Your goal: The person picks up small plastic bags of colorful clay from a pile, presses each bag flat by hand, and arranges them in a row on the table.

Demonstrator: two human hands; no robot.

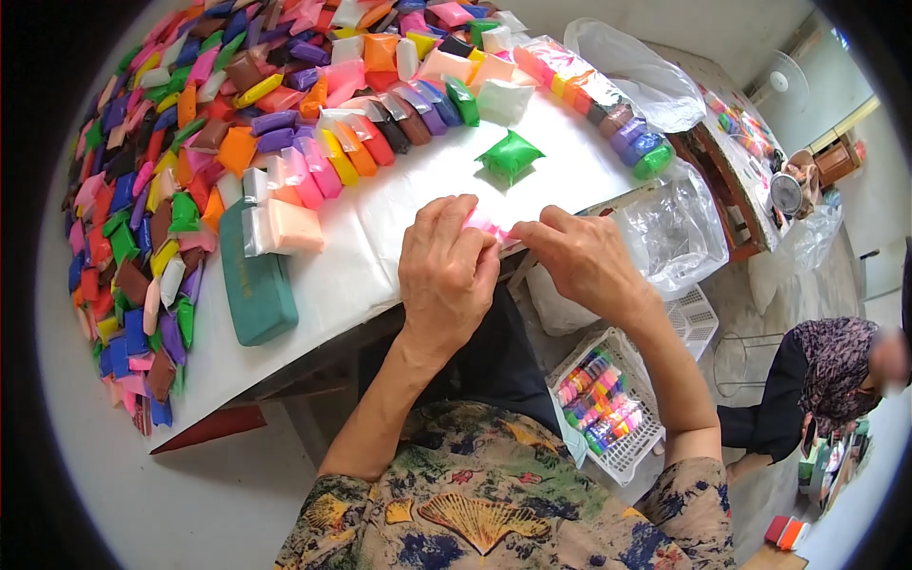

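Observation:
A small pink packet [486,225] in clear film is held between my two hands at the table's near edge, mostly covered by the fingers. My left hand [445,275] is closed around its left side. The fingertips of my right hand [591,261] pinch its right end. Just beyond them a puffy green packet [511,156] lies on the white tabletop [380,223]. To the left, a row of coloured packets [356,150] stands side by side, ending near a peach packet [293,226] that rests against a long dark green case [249,280].
A big heap of coloured packets [180,228] covers the table's left and far side. A wrapped multicoloured row [617,128] lies at right, beside a clear plastic bag [679,228]. Below stands a white basket [638,461] with packed sets. A person [836,380] sits at far right.

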